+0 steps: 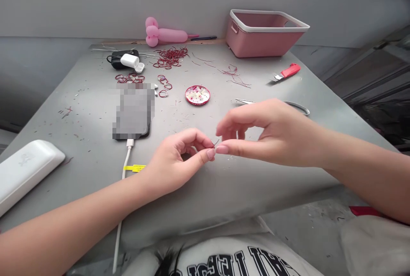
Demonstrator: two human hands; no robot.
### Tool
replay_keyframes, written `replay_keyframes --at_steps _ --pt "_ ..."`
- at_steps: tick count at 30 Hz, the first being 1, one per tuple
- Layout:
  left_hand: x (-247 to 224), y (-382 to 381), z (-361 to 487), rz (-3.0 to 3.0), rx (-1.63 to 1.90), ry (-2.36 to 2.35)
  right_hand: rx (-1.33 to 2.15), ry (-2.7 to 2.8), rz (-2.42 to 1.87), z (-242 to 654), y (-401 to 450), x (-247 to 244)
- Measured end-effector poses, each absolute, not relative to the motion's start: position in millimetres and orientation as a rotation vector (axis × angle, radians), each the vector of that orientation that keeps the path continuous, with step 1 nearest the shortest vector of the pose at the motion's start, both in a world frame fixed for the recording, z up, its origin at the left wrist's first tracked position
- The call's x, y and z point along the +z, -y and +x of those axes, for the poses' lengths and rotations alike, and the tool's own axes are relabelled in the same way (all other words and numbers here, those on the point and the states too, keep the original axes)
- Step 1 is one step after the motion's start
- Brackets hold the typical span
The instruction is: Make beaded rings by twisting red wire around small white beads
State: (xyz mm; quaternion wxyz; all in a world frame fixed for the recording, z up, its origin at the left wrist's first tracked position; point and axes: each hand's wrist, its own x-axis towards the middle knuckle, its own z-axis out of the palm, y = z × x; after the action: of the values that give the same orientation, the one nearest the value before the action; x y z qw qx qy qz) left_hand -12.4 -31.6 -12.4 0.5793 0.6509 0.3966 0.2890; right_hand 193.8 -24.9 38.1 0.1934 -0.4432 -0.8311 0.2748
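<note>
Near the middle of the grey table, my left hand pinches a thin dark red cord between thumb and forefinger. Its short end sticks up from the fingertips. My right hand is just to the right, its thumb tip beside the left fingertips and its forefinger raised apart from the thumb; nothing shows between them. Beyond the hands is a small round dish of pale and pink beads. Silver tweezers lie partly hidden behind my right hand.
A pink basket, pink balloon and red cord pile are at the back. A red cutter lies right. Left are a phone with a white cable, an earphone case and a white box.
</note>
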Motion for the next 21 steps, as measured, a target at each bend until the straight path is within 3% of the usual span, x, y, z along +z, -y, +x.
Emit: replay_keyframes --at_steps 12,21 --pt "-16.0 25.7 -13.4 1.454 0.797 -1.044 1.403 1.562 -1.105 178.7 11.8 2.6" --pt "-21.4 27.6 -12.6 1.527 0.723 -1.018 1.533 1.468 -1.080 187.2 10.6 -2.9"
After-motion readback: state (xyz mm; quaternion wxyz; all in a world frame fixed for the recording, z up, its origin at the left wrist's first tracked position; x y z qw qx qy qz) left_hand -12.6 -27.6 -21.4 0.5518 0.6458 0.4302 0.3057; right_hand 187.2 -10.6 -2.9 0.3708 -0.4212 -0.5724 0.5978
